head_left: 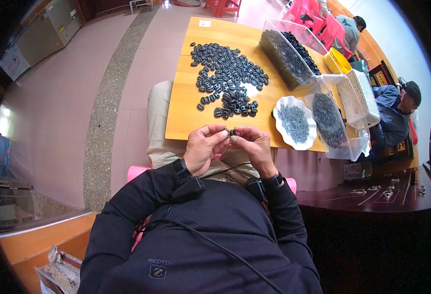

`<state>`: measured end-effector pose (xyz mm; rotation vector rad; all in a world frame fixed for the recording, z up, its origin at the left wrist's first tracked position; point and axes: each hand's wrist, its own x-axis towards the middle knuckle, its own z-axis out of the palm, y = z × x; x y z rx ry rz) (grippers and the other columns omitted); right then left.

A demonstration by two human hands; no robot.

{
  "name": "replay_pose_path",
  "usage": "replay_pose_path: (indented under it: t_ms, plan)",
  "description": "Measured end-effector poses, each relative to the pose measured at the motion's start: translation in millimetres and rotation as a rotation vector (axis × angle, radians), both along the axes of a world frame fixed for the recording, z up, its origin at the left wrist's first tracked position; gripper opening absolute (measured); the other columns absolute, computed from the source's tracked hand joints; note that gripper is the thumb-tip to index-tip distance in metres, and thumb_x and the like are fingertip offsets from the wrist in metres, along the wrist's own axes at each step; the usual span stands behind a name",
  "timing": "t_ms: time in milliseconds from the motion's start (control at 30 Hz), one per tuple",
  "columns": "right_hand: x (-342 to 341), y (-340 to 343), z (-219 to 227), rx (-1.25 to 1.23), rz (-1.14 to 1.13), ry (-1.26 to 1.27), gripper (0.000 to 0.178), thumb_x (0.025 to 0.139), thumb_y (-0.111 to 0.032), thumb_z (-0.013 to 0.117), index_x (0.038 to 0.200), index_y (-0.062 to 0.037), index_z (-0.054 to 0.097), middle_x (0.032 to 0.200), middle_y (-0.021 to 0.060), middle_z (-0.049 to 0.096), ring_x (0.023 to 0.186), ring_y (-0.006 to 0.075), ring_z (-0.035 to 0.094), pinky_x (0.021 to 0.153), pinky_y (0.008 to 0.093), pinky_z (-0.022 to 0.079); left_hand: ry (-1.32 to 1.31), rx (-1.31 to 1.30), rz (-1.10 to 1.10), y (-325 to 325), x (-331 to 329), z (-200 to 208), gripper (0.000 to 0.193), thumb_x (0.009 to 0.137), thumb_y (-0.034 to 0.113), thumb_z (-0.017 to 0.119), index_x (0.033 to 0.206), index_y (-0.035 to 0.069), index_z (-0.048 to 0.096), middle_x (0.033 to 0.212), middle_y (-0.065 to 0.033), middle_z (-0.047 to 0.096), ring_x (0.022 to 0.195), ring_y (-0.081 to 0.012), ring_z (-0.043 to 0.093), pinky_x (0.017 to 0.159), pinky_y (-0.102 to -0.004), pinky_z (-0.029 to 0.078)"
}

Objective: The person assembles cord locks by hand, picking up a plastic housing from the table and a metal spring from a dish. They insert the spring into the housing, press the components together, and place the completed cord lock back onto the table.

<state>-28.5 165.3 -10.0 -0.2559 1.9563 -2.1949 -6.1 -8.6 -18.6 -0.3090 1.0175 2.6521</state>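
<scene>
Just past the table's near edge, my two hands meet fingertip to fingertip. My right hand [253, 146] is closed in a pinch on a small black plastic piece [233, 132]. The thumb and forefinger of my left hand [201, 149] are pressed together right beside it, and what they grip is too small to make out. Beyond my hands lies a broad spread of loose black oval pieces [230, 68], many with two holes. A white scalloped dish [278, 123] at the right holds a heap of tiny grey pieces.
A clear bin [288, 73] of black parts and a second clear bin [330, 142] stand on the table [181, 117]'s right side. Near them are a white perforated basket [360, 98] and yellow bowls [337, 61]. Two people sit beyond at the right. A cable [210, 237] crosses my front.
</scene>
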Motion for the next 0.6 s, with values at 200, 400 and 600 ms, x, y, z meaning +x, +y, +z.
replay_pose_path:
  t_ms: [200,400,600]
  plan:
    - [-0.7,2.1,-1.8,-0.009,0.006,-0.079,0.021,0.084,0.0,0.068,0.103,0.0073,0.064,0.093,0.0119,0.069,0.079,0.0155,0.067,0.072,0.0277,0.057,-0.007,-0.003,0.004,0.5,-0.9,-1.9,0.016,0.09,0.003,0.061,0.106,-0.001,0.059,0.097,-0.0088,0.064,0.083,-0.0149,0.065,0.077,-0.0239,0.056]
    - [-0.4,1.7,0.2,-0.073,0.006,-0.153,0.021,0.085,-0.001,0.066,0.105,0.0069,0.064,0.094,0.0124,0.069,0.079,0.0152,0.067,0.073,0.0274,0.057,0.0,-0.021,0.022,1.6,-0.8,0.8,0.018,0.09,0.006,0.063,0.107,0.001,0.059,0.089,-0.0065,0.068,0.075,-0.0101,0.066,0.066,-0.0207,0.055]
    - [-3.4,1.6,-2.6,-0.147,-0.036,-0.205,0.023,0.085,-0.001,0.066,0.107,0.0058,0.063,0.09,0.0104,0.069,0.073,0.0124,0.066,0.062,0.0218,0.053,0.001,-0.028,0.018,1.9,-0.9,0.7,0.018,0.089,0.006,0.063,0.106,0.001,0.059,0.09,-0.0076,0.068,0.075,-0.0107,0.067,0.066,-0.0204,0.055]
